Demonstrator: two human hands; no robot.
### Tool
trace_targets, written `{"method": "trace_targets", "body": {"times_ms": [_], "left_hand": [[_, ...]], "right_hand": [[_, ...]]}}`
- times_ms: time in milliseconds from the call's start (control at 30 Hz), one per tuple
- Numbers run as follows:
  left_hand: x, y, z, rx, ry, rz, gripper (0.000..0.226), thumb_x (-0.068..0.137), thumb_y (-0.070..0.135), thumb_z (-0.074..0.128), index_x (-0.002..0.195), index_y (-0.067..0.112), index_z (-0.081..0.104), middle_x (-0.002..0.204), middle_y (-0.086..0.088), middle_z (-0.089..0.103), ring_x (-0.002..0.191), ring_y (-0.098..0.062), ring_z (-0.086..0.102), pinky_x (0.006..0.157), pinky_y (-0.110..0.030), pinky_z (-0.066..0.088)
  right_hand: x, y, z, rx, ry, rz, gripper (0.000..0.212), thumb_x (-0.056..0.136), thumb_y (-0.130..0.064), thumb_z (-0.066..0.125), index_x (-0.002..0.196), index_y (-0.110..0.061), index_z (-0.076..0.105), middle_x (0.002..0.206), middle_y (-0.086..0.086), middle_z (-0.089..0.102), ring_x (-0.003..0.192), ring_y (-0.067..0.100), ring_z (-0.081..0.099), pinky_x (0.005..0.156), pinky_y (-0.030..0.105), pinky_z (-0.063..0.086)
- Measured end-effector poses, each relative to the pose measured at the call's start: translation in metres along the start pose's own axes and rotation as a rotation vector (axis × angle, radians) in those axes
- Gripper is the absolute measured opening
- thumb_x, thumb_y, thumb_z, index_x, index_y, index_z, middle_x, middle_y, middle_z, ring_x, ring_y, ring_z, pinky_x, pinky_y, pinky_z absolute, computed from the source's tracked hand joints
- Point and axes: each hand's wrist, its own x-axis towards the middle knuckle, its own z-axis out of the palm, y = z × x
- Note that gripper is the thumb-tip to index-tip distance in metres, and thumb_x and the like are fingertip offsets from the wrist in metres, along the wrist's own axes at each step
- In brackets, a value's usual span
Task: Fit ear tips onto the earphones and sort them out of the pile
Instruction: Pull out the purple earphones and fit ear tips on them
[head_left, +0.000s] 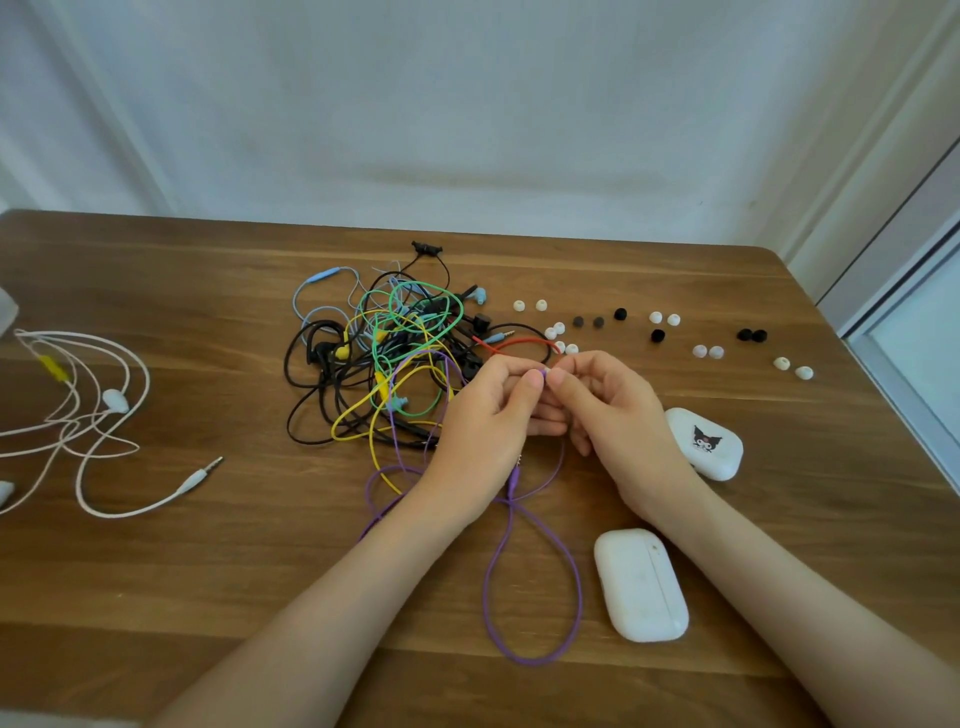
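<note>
Mid-fitting, the left hand (488, 415) pinches the purple-corded earphone (578, 582), cord looping beneath, and the right hand (608, 410), touching it, pinches a small white silicone ear tip (546, 372) onto it; next probably comes a firm seating push, then freeing it from the tangled multicoloured pile (395, 343) beyond.

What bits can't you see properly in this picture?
- Head view: fingertips of the left hand and right hand cover the ear tip and the end of the purple earphone; fitted or not cannot be told.
- Head view: the left edge cuts off the white earphones.
- Head view: crossing cables in the pile hide most earbuds.
</note>
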Motion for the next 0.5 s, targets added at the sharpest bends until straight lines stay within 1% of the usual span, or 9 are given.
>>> {"method": "trace_targets", "body": {"times_ms": [100,233,400,500], "left_hand": [[-0.0003,0.0001,0.0000,0.002,0.002,0.005,0.013,0.100,0.007,0.045,0.105,0.002,0.056,0.081,-0.011,0.067,0.070,-0.016,0.068,0.069,-0.029,0.057],[-0.0012,0.0018,0.0001,-0.008,-0.011,0.000,0.012,0.100,0.006,0.044,0.104,0.002,0.055,0.082,-0.014,0.067,0.071,-0.017,0.068,0.068,-0.028,0.057],[-0.0016,0.0022,0.0005,-0.029,-0.025,0.001,0.012,0.100,0.004,0.042,0.104,0.001,0.053,0.082,-0.014,0.066,0.069,-0.016,0.068,0.066,-0.025,0.057],[-0.0015,0.0024,0.0004,-0.029,-0.034,-0.001,0.012,0.100,0.003,0.041,0.104,0.000,0.052,0.082,-0.014,0.066,0.069,-0.015,0.068,0.067,-0.024,0.056]], "right_hand": [[-0.0002,-0.0002,-0.0005,0.007,0.001,-0.003,0.008,0.095,-0.015,0.057,0.088,-0.014,0.062,0.062,0.003,0.052,0.042,0.005,0.041,0.041,0.019,0.035],[0.0021,-0.0016,-0.0007,0.093,-0.019,0.036,0.012,0.095,-0.009,0.054,0.086,-0.011,0.061,0.056,-0.002,0.049,0.044,0.005,0.039,0.042,0.021,0.033],[0.0032,-0.0013,-0.0038,0.110,-0.051,0.050,0.013,0.096,-0.006,0.052,0.087,-0.010,0.061,0.048,-0.008,0.046,0.044,0.005,0.038,0.042,0.020,0.033],[0.0033,-0.0021,-0.0046,0.126,-0.064,0.063,0.012,0.095,-0.005,0.052,0.088,-0.009,0.061,0.050,-0.006,0.045,0.045,0.004,0.038,0.043,0.020,0.033]]}}
